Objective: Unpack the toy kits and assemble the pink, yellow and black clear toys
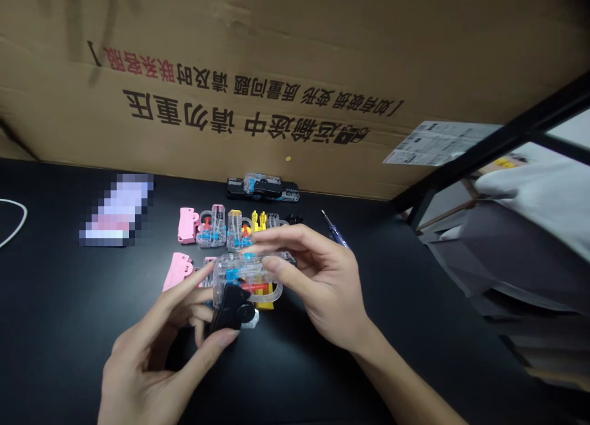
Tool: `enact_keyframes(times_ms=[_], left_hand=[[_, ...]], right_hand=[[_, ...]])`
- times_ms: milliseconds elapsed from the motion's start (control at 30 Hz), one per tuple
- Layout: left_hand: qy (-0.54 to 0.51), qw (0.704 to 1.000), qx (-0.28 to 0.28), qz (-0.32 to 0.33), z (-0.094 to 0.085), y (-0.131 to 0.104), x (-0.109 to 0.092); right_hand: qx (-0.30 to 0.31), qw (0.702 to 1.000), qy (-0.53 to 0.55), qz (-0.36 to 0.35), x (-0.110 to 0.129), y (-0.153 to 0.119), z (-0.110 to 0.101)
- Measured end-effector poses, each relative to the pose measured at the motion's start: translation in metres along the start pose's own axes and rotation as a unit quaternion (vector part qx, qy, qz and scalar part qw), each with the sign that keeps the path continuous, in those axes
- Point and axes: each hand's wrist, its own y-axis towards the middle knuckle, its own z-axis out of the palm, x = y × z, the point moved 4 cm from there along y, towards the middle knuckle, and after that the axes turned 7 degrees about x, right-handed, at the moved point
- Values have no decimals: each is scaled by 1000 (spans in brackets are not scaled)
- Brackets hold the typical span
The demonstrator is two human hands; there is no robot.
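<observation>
Both of my hands hold a small clear plastic toy gun body point(246, 274) with blue, red and yellow inner parts, just above the black tabletop. My left hand point(161, 345) grips its black handle piece point(233, 308) between thumb and fingers. My right hand point(318, 277) pinches the clear upper part from the right side. Behind it on the table lie pink grip shells point(187, 225), another pink piece point(177, 271), two clear half-assembled bodies point(212, 228) and small yellow parts point(258, 219).
A black and clear assembled toy point(262, 187) lies near the large cardboard box wall point(276, 75). A small screwdriver point(335, 231) rests right of the parts. A blurred packet point(117, 210) and a white cable point(13, 222) are at left. Black shelf frame point(498, 142) at right.
</observation>
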Motion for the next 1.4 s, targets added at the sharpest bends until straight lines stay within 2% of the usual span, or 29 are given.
enact_keyframes(times_ms=[100, 233, 533, 700, 767, 933, 1000, 1133, 1267, 1400], left_hand=[[-7, 1000, 16, 12, -1, -1, 0], [1, 999, 45, 26, 0, -4, -2], [-51, 997, 54, 6, 3, 0, -6], [-5, 997, 75, 23, 0, 2, -8], [9, 999, 54, 1, -3, 2, -7], [9, 997, -70, -40, -10, -1, -7], [-12, 993, -104, -57, -9, -1, -7], [-53, 982, -162, -80, -8, -3, -6], [-58, 981, -167, -77, -8, -5, -5], [-51, 989, -134, -37, -8, -6, -2]], right_hand=[[-5, 1000, 22, -2, 1, 0, 0], [5, 1000, 1, -2, 2, 0, -1], [115, 993, -20, -13, -1, -5, 10], [108, 992, -46, -47, 1, -5, 11], [85, 993, -59, -53, 1, -5, 9], [5, 990, -113, -85, 2, -6, 4], [2, 983, -146, -108, 4, -7, 6], [50, 962, -212, -165, 7, -10, 17], [65, 949, -237, -196, 5, -13, 25], [69, 949, -230, -205, 3, -15, 27]])
